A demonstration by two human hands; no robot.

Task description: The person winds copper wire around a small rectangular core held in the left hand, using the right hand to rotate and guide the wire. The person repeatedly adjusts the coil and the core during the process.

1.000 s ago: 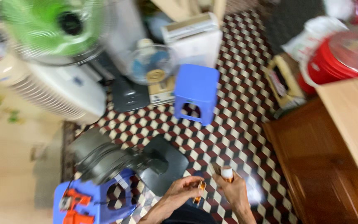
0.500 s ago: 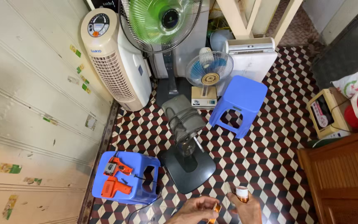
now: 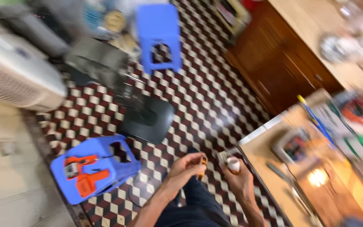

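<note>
My left hand (image 3: 186,166) is closed around a thin orange tool (image 3: 202,167), held in front of my lap. Just to its right, my right hand (image 3: 239,178) grips a small white-capped object (image 3: 232,163); its body is hidden by my fingers. The two hands are close together, with the orange tool's tip pointing toward the white cap. The picture is blurred by motion.
A low blue stool (image 3: 95,166) with orange tools (image 3: 82,174) on it stands at my left. A dark fan base (image 3: 148,120) lies on the checkered floor, a second blue stool (image 3: 159,35) farther off. A cluttered workbench (image 3: 316,168) is at my right, a wooden cabinet (image 3: 282,71) beyond.
The view has swung right and tilted, bringing the workbench and cabinet in. Both hands keep their hold and sit higher in the picture.
</note>
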